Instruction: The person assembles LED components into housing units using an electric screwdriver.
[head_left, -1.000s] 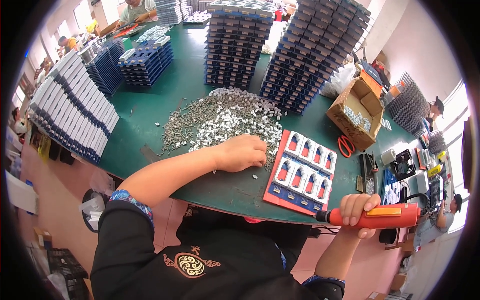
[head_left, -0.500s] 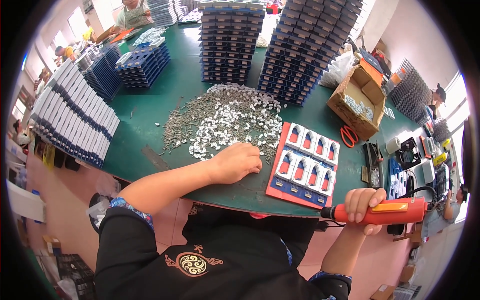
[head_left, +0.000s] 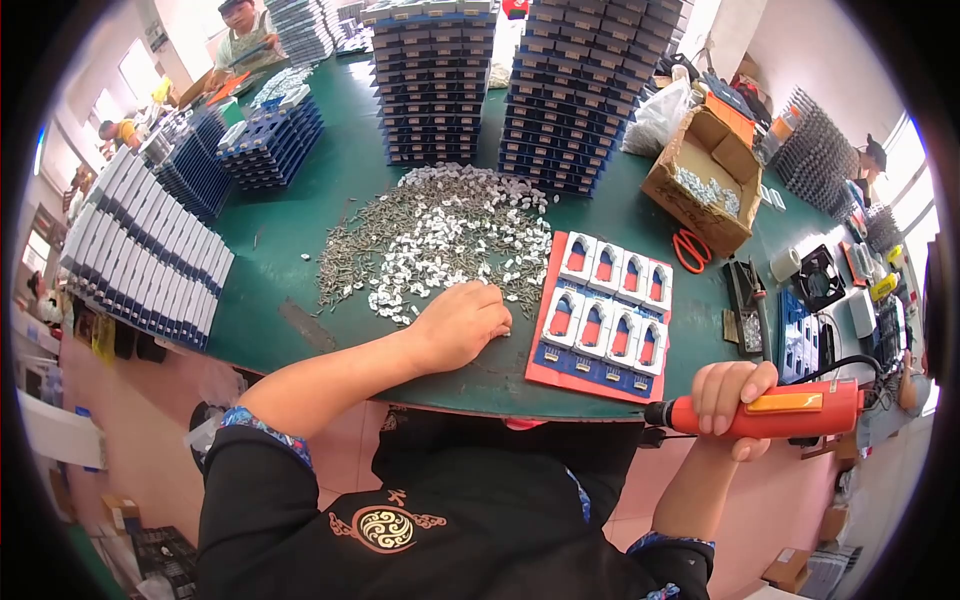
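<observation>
My right hand (head_left: 732, 398) is wrapped round a red electric screwdriver (head_left: 800, 405) with an orange lever, its black nose pointing left just off the table's front edge. My left hand (head_left: 460, 325) rests at the near side of a loose heap of screws (head_left: 345, 262) and small white plastic pieces (head_left: 425, 250). Its fingers are curled together, and what they may hold is hidden. Between the hands lies a red board (head_left: 543, 372) bearing blue circuit panels (head_left: 602, 372) with two rows of white, arch-shaped frames (head_left: 592, 328).
Tall stacks of blue panels (head_left: 435, 100) rise behind the heap, with white-and-blue stacks (head_left: 150, 250) at the left. On the right are a cardboard box (head_left: 690, 205), red-handled scissors (head_left: 691, 250) and a small black fan (head_left: 822, 280). A co-worker (head_left: 243, 40) sits across the table (head_left: 262, 325).
The view has shifted slightly. My left hand stays curled beside the heap, and my right hand still grips the screwdriver. The co-worker across the table shows more fully.
</observation>
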